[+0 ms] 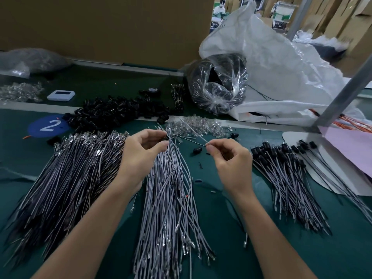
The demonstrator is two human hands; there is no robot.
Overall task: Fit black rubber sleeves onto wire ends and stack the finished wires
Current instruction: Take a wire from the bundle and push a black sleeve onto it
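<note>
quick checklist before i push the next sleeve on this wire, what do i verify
1. Wire gripped: right hand pinches a thin wire near its end. Ok.
2. Sleeve ready: left hand has its fingers curled round something dark at the fingertips, mostly hidden. Cannot tell.
3. Alignment: the thin wire points toward the left hand, but where they would meet is hidden. Cannot tell.
4. Supply: pile of black rubber sleeves at the back, and a loose sleeve lies between the hands. Ok.
5. Drop spot: finished stack on the right, sleeved ends all facing the far side. Ok.
</note>
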